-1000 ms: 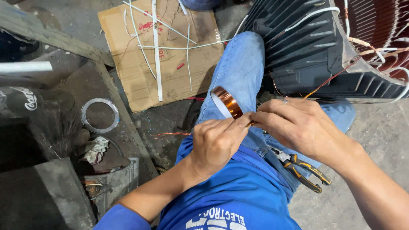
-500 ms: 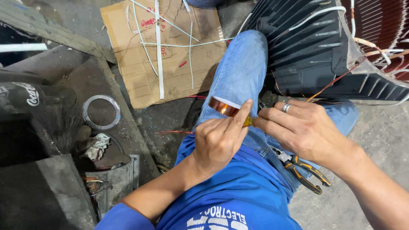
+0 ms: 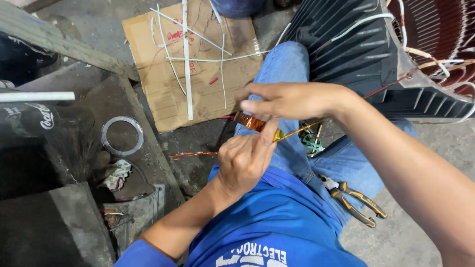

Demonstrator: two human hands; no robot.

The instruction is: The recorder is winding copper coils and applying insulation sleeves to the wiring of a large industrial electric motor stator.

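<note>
Mid-frame, the left hand (image 3: 245,160) grips an amber tape roll (image 3: 251,122); the right hand (image 3: 292,101) pinches its strip, apparently mid-peel; next needs a steady pull.

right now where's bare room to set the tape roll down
Bare grey concrete floor lies right of the orange-handled pliers, below the black finned motor housing. The brown cardboard sheet is crowded with white strips. Both hands, left hand and right hand, fill the lap around the amber tape roll.
</note>
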